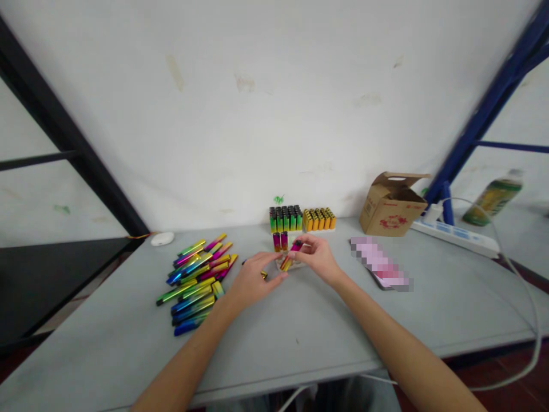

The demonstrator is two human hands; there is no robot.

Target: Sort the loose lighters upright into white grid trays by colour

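My right hand [319, 258] pinches a shiny pink-and-gold lighter [295, 248], tilted over a small white tray [302, 264]. My left hand [257, 280] reaches in from the other side, fingertips close to that lighter. Another lighter [264, 275] shows its gold end between the left thumb and fingers; the palm hides most of it. Two purple-and-red lighters [280, 241] stand upright at the tray's left. Behind them are upright rows of green lighters [286, 218] and of yellow-orange lighters [319, 219].
Loose metallic lighters [197, 292] lie piled on the grey table [274, 355] at left. A white case [163, 238] is behind them. To the right are a phone [380, 263], an open cardboard box [392, 209] and a power strip [457, 237] with a white cable.
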